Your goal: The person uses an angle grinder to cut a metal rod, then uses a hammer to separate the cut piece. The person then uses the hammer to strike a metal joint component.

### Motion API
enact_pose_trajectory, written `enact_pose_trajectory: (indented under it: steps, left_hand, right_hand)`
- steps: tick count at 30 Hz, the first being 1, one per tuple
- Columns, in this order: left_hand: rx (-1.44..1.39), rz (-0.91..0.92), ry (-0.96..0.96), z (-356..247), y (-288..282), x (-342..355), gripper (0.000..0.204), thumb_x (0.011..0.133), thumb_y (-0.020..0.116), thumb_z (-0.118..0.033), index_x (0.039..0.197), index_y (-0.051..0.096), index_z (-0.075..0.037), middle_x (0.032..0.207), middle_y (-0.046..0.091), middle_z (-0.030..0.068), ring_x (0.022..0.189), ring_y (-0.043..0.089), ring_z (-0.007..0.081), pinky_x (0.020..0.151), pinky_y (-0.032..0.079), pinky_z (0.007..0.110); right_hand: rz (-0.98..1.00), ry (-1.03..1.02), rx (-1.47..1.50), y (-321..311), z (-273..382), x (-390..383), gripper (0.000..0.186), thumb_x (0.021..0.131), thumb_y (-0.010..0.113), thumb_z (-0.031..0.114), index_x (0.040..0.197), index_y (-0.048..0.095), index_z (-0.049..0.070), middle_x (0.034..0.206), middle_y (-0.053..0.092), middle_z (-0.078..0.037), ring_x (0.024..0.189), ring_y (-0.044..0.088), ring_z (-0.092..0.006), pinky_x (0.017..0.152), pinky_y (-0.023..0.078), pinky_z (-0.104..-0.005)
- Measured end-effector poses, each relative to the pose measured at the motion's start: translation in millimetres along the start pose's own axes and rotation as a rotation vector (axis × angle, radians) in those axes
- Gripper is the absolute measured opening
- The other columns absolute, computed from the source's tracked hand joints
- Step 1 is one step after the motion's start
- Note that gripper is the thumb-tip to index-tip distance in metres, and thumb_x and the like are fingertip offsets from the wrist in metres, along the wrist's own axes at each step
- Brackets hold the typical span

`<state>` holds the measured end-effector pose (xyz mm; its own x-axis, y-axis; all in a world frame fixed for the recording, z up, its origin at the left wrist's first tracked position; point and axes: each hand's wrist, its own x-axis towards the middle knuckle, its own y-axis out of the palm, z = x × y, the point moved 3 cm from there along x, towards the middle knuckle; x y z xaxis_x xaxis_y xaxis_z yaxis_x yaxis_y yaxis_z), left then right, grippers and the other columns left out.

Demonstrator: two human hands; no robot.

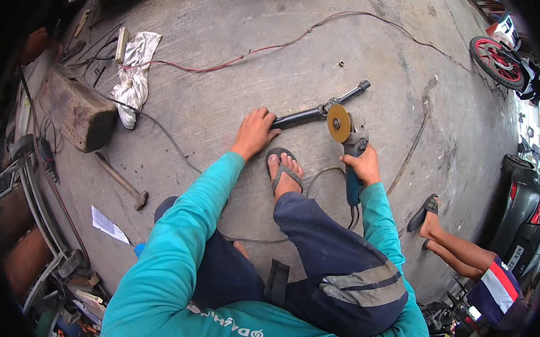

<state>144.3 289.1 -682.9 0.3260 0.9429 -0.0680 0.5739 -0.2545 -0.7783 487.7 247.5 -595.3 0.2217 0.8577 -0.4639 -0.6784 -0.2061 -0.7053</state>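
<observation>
Head view: down on the concrete floor [228,32], a white sheet of paper [108,225] with dark print lies flat at lower left, just past the teal sleeve, and a white plate-shaped sign [516,257] sits on the rear of a dark car [524,206] at the right edge. A crumpled white rag [135,70] lies at upper left by a red cable [258,49], a wooden block [77,112] below it, a hammer [121,181] nearer the knee.

Now the work itself: a long black metal shaft [312,113] lies on the floor, running from the left hand up and right to a knobbed end. The left hand [255,133] sits on its near end, fingers curled down and pressing it to the ground. Just right of that, the right hand [362,164] is wrapped tight round the blue body of an angle grinder [350,151], fist closed on the handle; the grinder's yellow-orange disc [338,123] stands against the shaft, right at its middle. A sandalled foot [284,169] rests between the two hands, just below the shaft.

At right, another person's leg and sandalled foot [426,216] stand well apart from the grinder
</observation>
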Motion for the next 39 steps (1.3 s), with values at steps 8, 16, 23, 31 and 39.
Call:
enact_pose_trajectory:
  steps: [8,16,23,31,39]
  left_hand:
    - [0.015,0.004,0.011,-4.5,-0.5,4.0,0.037,0.089,0.083,-0.03,0.115,0.072,-0.006,0.114,0.064,0.0131,0.114,0.061,0.0353,0.1,0.05,0.047]
    - [-0.02,-0.025,0.044,-4.2,-3.8,1.7,0.034,0.091,0.081,-0.03,0.114,0.072,-0.006,0.114,0.063,0.0125,0.114,0.061,0.0341,0.097,0.05,0.047]
    - [-0.021,-0.028,0.031,-2.4,-2.8,-0.2,0.032,0.091,0.081,-0.031,0.112,0.073,-0.008,0.113,0.063,0.011,0.114,0.06,0.0327,0.096,0.049,0.047]
    - [-0.003,-0.024,0.028,-1.4,0.3,1.6,0.032,0.089,0.082,-0.032,0.11,0.073,-0.01,0.113,0.063,0.009,0.114,0.06,0.0306,0.096,0.05,0.046]
    - [-0.01,0.006,0.037,-5.2,-2.2,3.3,0.034,0.092,0.079,-0.031,0.117,0.073,-0.009,0.116,0.065,0.0093,0.114,0.061,0.0315,0.097,0.05,0.047]
  right_hand:
    - [-0.022,-0.052,-0.05,3.8,-2.9,5.4,0.064,0.062,0.094,0.021,0.114,0.069,-0.006,0.104,0.076,-0.018,0.096,0.075,-0.0295,0.089,0.059,-0.0405]
    - [-0.04,-0.073,-0.054,6.2,-0.4,7.0,0.068,0.061,0.096,0.022,0.116,0.068,-0.006,0.106,0.077,-0.02,0.098,0.075,-0.0326,0.092,0.058,-0.0408]
    - [0.027,-0.026,-0.164,5.8,2.0,9.9,0.069,0.064,0.094,0.025,0.121,0.067,-0.004,0.112,0.075,-0.02,0.105,0.073,-0.0349,0.093,0.058,-0.043]
    - [0.023,-0.038,-0.143,5.9,6.0,8.2,0.056,0.07,0.09,0.022,0.117,0.071,-0.002,0.112,0.076,-0.018,0.104,0.074,-0.0339,0.091,0.058,-0.0438]
    - [0.011,-0.098,-0.158,2.9,11.4,9.0,0.061,0.062,0.093,0.018,0.114,0.069,-0.004,0.104,0.077,-0.019,0.096,0.075,-0.0316,0.09,0.058,-0.0406]
